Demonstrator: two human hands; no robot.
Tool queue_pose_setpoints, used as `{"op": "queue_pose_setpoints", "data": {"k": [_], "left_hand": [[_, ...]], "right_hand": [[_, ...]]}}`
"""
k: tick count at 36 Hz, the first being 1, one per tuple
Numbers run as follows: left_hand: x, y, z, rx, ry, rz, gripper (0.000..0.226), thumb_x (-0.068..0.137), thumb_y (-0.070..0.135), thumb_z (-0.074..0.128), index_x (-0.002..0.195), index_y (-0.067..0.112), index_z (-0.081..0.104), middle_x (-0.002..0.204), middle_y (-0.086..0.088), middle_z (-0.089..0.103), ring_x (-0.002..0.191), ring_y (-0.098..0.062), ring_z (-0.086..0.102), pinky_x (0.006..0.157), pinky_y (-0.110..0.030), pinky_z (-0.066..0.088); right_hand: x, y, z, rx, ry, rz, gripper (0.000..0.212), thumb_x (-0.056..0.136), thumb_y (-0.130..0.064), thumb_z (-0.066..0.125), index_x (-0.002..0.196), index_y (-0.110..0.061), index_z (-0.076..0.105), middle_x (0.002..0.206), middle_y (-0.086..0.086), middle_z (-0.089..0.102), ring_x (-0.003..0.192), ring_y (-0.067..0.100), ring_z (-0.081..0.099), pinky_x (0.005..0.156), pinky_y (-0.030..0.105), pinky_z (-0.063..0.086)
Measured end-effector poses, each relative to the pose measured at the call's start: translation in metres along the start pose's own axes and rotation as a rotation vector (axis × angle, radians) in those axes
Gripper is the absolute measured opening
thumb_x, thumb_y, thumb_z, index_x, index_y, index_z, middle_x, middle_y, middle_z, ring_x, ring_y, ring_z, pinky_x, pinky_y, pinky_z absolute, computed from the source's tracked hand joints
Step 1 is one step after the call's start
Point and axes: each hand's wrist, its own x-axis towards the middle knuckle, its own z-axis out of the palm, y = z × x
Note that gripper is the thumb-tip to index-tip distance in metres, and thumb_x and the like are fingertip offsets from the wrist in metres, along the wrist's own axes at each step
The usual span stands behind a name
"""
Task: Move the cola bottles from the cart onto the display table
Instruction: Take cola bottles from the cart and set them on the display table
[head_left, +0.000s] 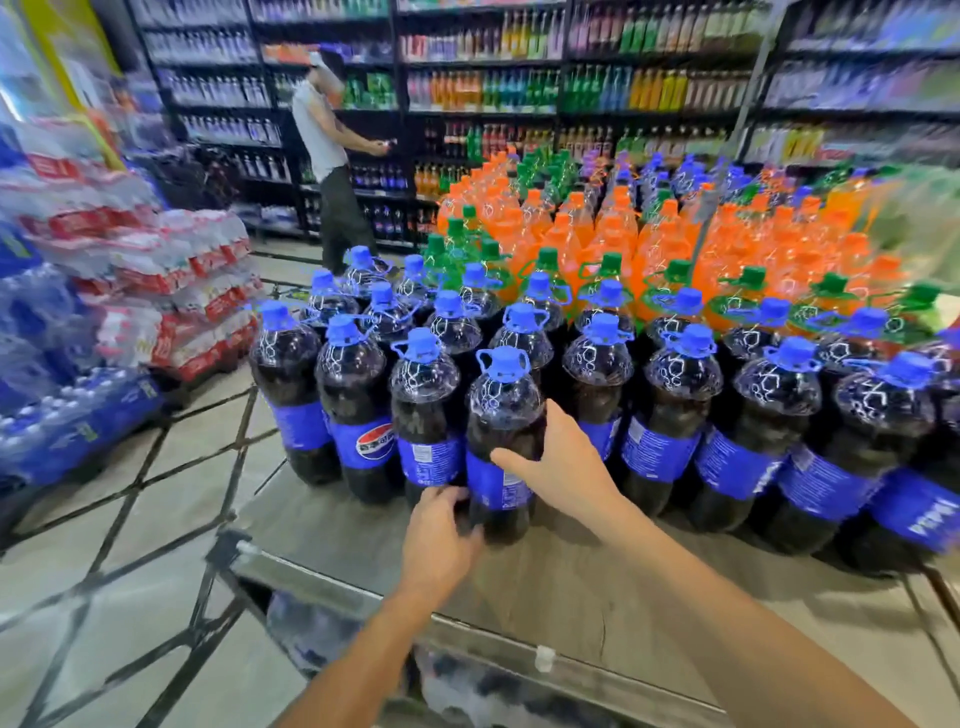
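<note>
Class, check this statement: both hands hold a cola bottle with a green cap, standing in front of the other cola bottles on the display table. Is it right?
Not quite. The cap is blue, not green, as the head view shows. The rest holds: the left hand and right hand hold the cola bottle in front of the other cola bottles on the display table.

Bright, motion-blurred, fisheye-warped edges

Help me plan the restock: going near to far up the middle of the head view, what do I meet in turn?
Bare front of the display table → cola bottle gripped by left hand and right hand → blue-capped cola rows → green-capped bottles → orange bottles → wall shelves.
</note>
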Motion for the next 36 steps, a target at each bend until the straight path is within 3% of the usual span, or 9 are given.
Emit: {"op": "queue_pose_setpoints", "data": {"k": [4,7,11,15,18,22,27,33,36], "left_hand": [[-0.011,0.008,-0.035,0.224,-0.215,0.039,0.034,0.083,0.030,0.071,0.116,0.020,0.069,0.116,-0.003,0.066,0.108,-0.025,0.064,0.091,-0.035,0.051],[-0.028,0.018,-0.054,0.391,-0.322,0.121,0.028,0.088,0.034,0.060,0.113,0.024,0.066,0.112,-0.002,0.066,0.107,-0.027,0.064,0.086,-0.037,0.054],[-0.049,0.031,-0.063,0.529,-0.420,0.230,0.034,0.091,0.033,0.057,0.123,0.024,0.060,0.121,-0.003,0.060,0.115,-0.029,0.060,0.088,-0.037,0.051],[-0.063,0.050,-0.055,0.557,-0.504,0.331,0.041,0.090,0.033,0.059,0.130,0.022,0.058,0.126,-0.004,0.058,0.119,-0.028,0.059,0.093,-0.039,0.052],[-0.075,0.072,-0.043,0.573,-0.580,0.447,0.046,0.092,0.034,0.058,0.135,0.021,0.057,0.132,-0.004,0.057,0.125,-0.026,0.056,0.100,-0.040,0.049],[-0.093,0.114,-0.026,0.615,-0.648,0.611,0.048,0.094,0.037,0.060,0.140,0.027,0.053,0.138,-0.003,0.055,0.131,-0.024,0.052,0.106,-0.036,0.045],[-0.123,0.166,0.003,0.648,-0.676,0.751,0.050,0.090,0.036,0.060,0.139,0.028,0.055,0.138,-0.003,0.057,0.130,-0.026,0.054,0.106,-0.039,0.045],[-0.200,0.247,0.065,0.666,-0.710,0.975,0.045,0.095,0.041,0.056,0.137,0.026,0.054,0.137,-0.003,0.056,0.134,-0.026,0.051,0.105,-0.040,0.045],[-0.249,0.288,0.096,0.623,-0.715,1.104,0.042,0.097,0.042,0.054,0.135,0.025,0.056,0.137,-0.002,0.058,0.133,-0.024,0.051,0.104,-0.038,0.045]], "right_hand": [[-0.036,-0.014,-0.007,-0.139,-0.002,0.008,0.047,0.089,-0.045,0.068,0.126,-0.024,0.050,0.116,-0.003,0.067,0.112,0.025,0.064,0.093,0.047,0.055],[-0.069,-0.018,-0.006,-0.329,-0.001,-0.002,0.045,0.096,-0.042,0.061,0.135,-0.021,0.053,0.128,0.001,0.064,0.123,0.028,0.061,0.095,0.043,0.052],[-0.110,-0.009,0.000,-0.505,-0.050,-0.011,0.034,0.100,-0.047,0.053,0.123,-0.024,0.060,0.124,-0.001,0.062,0.120,0.026,0.062,0.091,0.041,0.053],[-0.148,0.002,-0.010,-0.575,-0.091,0.038,0.044,0.103,-0.051,0.045,0.135,-0.023,0.056,0.131,0.001,0.061,0.128,0.026,0.059,0.095,0.042,0.052],[-0.177,0.016,-0.025,-0.632,-0.087,0.089,0.053,0.098,-0.057,0.034,0.130,-0.020,0.054,0.128,0.004,0.059,0.125,0.031,0.058,0.094,0.044,0.052],[-0.220,0.046,-0.049,-0.655,0.011,0.174,0.037,0.102,-0.043,0.051,0.128,-0.016,0.054,0.124,0.008,0.060,0.119,0.036,0.061,0.092,0.046,0.052],[-0.275,0.075,-0.084,-0.664,0.091,0.289,0.046,0.107,-0.047,0.044,0.138,-0.015,0.052,0.131,0.005,0.060,0.120,0.033,0.061,0.084,0.039,0.046],[-0.376,0.131,-0.146,-0.707,0.206,0.411,0.043,0.108,-0.049,0.040,0.131,-0.017,0.057,0.125,0.003,0.064,0.110,0.029,0.065,0.076,0.038,0.048],[-0.431,0.160,-0.177,-0.713,0.229,0.498,0.038,0.107,-0.047,0.043,0.127,-0.017,0.055,0.125,0.004,0.060,0.112,0.030,0.062,0.080,0.038,0.050]]}}
